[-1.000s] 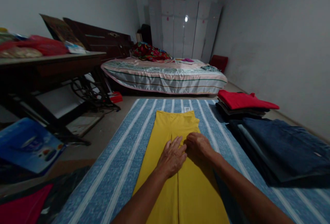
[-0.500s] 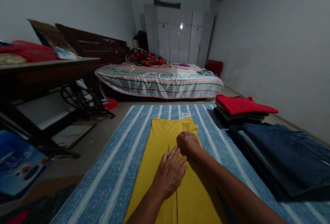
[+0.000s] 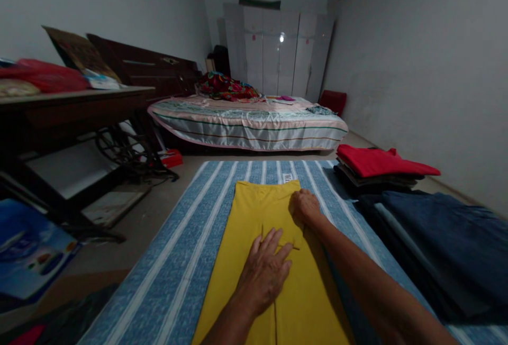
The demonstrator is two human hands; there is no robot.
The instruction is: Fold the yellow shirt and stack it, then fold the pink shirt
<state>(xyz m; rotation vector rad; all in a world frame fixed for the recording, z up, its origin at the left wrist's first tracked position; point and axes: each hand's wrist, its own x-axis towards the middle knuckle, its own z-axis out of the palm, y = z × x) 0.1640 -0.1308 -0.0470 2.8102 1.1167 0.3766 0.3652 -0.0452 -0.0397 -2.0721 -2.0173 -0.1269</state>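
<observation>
Here, two hands (image 3: 266, 270) (image 3: 308, 208) on one yellow garment (image 3: 243, 228), two piles (image 3: 383, 161) (image 3: 448, 239)

The trousers (image 3: 238, 239) were plain yellow. The surface (image 3: 169, 250) was mottled blue with white stripes. The folded garment (image 3: 381, 162) was bright red, the jeans (image 3: 448, 244) dark blue. The bedspread (image 3: 246, 130) mixed pale pink and silvery white with green and brown stripes; the blanket (image 3: 232, 91) was red with a multicoloured print. The wardrobe (image 3: 270, 56) was pale grey, the headboard (image 3: 138, 62) dark brown, the box (image 3: 32, 252) blue and white
</observation>
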